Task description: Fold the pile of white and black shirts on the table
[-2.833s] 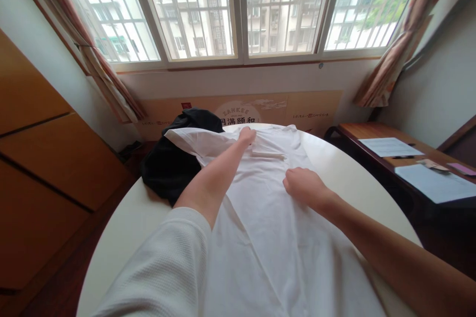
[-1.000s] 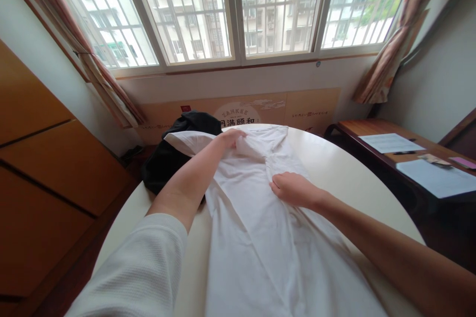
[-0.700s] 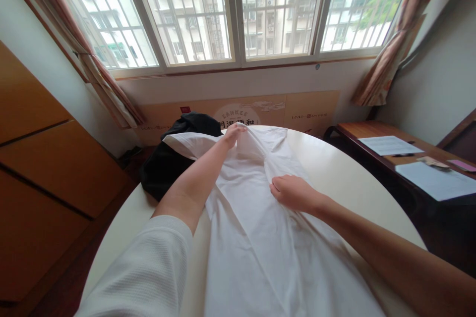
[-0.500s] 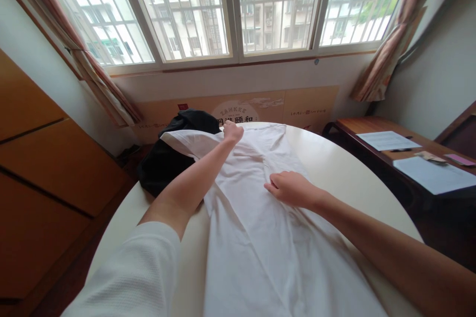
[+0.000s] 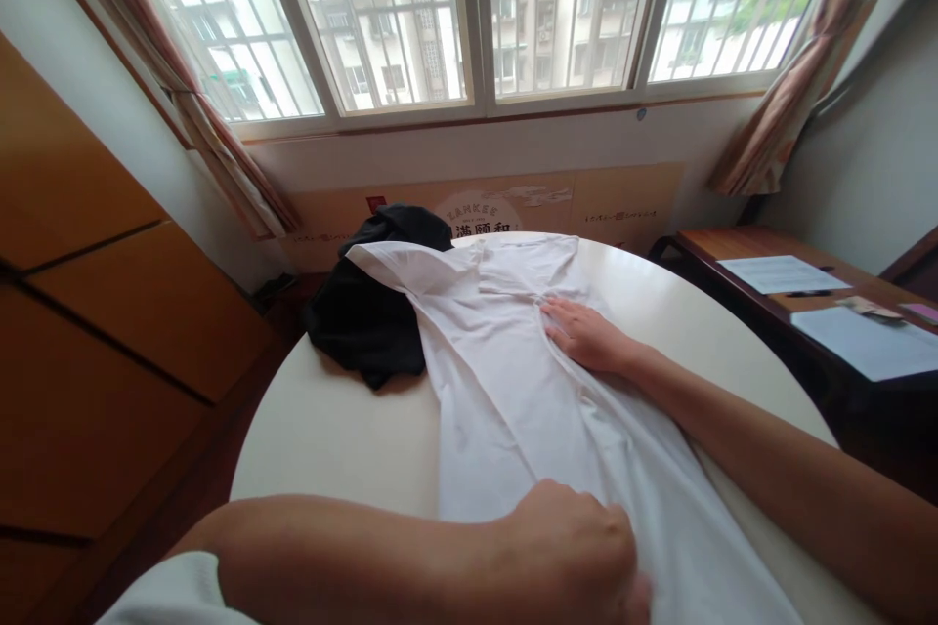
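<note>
White garment [image 5: 498,391] lengthwise toward window [image 5: 482,29]

A hand could pass over the table [image 5: 315,439] between the black cloth [image 5: 366,322] and the left forearm [image 5: 344,547]. The left hand [image 5: 578,542] blocks the white cloth's [image 5: 484,391] near part; the right hand [image 5: 586,334], its right edge.

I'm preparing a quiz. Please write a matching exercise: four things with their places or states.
1. Bare left hand
2. Bare right hand
3. Crumpled black cloth
4. Rectangular white paper sheets

A. On the brown wooden table
B. Curled, near the picture's lower edge
C. Partly under the white cloth garment
D. Open, resting on the garment

Pairs: 1-B, 2-D, 3-C, 4-A
</note>
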Tool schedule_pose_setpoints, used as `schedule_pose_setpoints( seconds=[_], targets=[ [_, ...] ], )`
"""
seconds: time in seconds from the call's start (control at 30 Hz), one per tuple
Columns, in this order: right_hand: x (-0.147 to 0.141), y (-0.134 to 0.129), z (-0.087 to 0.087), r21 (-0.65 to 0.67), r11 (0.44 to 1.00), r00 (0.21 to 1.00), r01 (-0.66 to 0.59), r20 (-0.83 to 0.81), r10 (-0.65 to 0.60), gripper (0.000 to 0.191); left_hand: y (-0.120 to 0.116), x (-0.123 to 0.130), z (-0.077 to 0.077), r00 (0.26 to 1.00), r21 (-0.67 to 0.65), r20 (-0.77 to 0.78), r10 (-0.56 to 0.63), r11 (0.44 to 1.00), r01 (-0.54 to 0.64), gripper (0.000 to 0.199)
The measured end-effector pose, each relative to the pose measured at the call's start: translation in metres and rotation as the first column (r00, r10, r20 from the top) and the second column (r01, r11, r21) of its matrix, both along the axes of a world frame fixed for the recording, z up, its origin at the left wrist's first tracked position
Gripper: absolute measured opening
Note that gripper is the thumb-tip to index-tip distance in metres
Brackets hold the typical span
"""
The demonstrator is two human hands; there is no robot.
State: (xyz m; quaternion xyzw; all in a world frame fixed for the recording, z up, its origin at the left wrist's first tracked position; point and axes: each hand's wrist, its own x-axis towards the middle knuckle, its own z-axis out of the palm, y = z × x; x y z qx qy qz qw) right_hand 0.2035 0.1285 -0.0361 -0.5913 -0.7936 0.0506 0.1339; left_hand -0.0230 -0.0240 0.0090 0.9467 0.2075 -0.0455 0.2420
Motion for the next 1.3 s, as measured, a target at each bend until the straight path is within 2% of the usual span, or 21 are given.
schedule_pose_setpoints(
  seconds=[0.13,0.2,0.27,0.33,0.4,0.5,0.57,0.63,0.73,0.87,1.0,1.07,1.1,1.17,1.2,1.23,1.27,1.3],
  targets=[
    [0.002,0.001,-0.001,-0.068,0.997,1.000,0.022,0.011,-0.022,0.064,0.005,-0.015,0.005,0.996,-0.276,-0.004,-0.087,0.958,0.082,0.050],
    [0.002,0.001,-0.001,-0.084,0.996,0.999,0.036,0.033,-0.034,0.067,0.006,-0.023,0.003,0.988,-0.290,-0.014,-0.154,0.946,0.143,0.045],
    [0.001,0.001,0.000,-0.097,0.994,0.997,0.051,0.067,-0.045,0.069,0.005,-0.025,0.003,0.975,-0.185,-0.078,-0.206,0.964,0.189,0.035],
    [-0.001,0.000,0.000,-0.107,0.992,0.993,0.062,0.105,-0.051,0.070,0.003,-0.022,0.008,0.972,-0.022,-0.135,-0.193,0.981,0.192,0.033],
    [-0.002,-0.002,-0.001,-0.097,0.993,0.991,0.067,0.122,-0.055,0.071,0.002,-0.016,0.017,0.981,0.171,-0.083,-0.175,0.967,0.187,0.036],
    [-0.001,0.001,-0.002,-0.055,0.995,0.991,0.081,0.107,-0.075,0.076,0.006,-0.011,0.021,0.939,0.444,0.108,-0.326,0.861,0.248,0.037],
    [0.001,0.011,-0.003,-0.074,0.989,0.988,0.129,0.093,-0.121,0.078,0.010,-0.010,0.012,0.882,0.567,0.167,-0.441,0.775,0.281,0.046],
    [0.005,0.031,-0.003,-0.123,0.971,0.977,0.205,0.087,-0.195,0.076,0.013,-0.011,-0.003,0.864,0.626,0.163,-0.477,0.726,0.283,0.052],
    [0.012,0.072,0.000,-0.158,0.933,0.946,0.323,0.080,-0.314,0.073,0.017,-0.013,-0.020,0.860,0.654,0.149,-0.487,0.701,0.284,0.049],
    [0.019,0.128,0.006,-0.163,0.884,0.899,0.438,0.052,-0.436,0.069,0.022,-0.014,-0.028,0.853,0.662,0.184,-0.488,0.704,0.259,0.046],
    [0.022,0.164,0.013,-0.172,0.839,0.854,0.516,0.030,-0.520,0.062,0.018,-0.013,-0.042,0.851,0.702,0.189,-0.490,0.674,0.232,0.042],
    [0.022,0.173,0.013,-0.177,0.813,0.828,0.555,0.020,-0.561,0.062,0.020,-0.011,-0.043,0.840,0.680,0.187,-0.509,0.684,0.263,0.040],
    [0.021,0.176,0.012,-0.177,0.804,0.818,0.568,0.014,-0.575,0.063,0.024,-0.008,-0.039,0.837,0.638,0.196,-0.511,0.714,0.287,0.039],
    [0.019,0.176,0.006,-0.165,0.800,0.811,0.576,-0.004,-0.585,0.071,0.048,-0.001,-0.024,0.862,0.500,0.246,-0.444,0.819,0.280,0.038],
    [0.019,0.174,0.003,-0.155,0.803,0.811,0.575,-0.016,-0.584,0.075,0.068,0.004,-0.013,0.891,0.415,0.284,-0.355,0.883,0.219,0.042],
    [0.019,0.172,0.000,-0.146,0.807,0.813,0.573,-0.029,-0.582,0.078,0.093,0.010,-0.003,0.923,0.354,0.324,-0.207,0.931,0.085,0.044],
    [0.020,0.169,-0.003,-0.140,0.809,0.813,0.571,-0.041,-0.581,0.079,0.123,0.018,0.006,0.932,0.323,0.358,-0.058,0.944,-0.065,0.039],
    [0.022,0.166,-0.006,-0.138,0.811,0.813,0.568,-0.053,-0.579,0.079,0.155,0.026,0.013,0.919,0.297,0.387,0.075,0.933,-0.201,0.033]
  ],
)
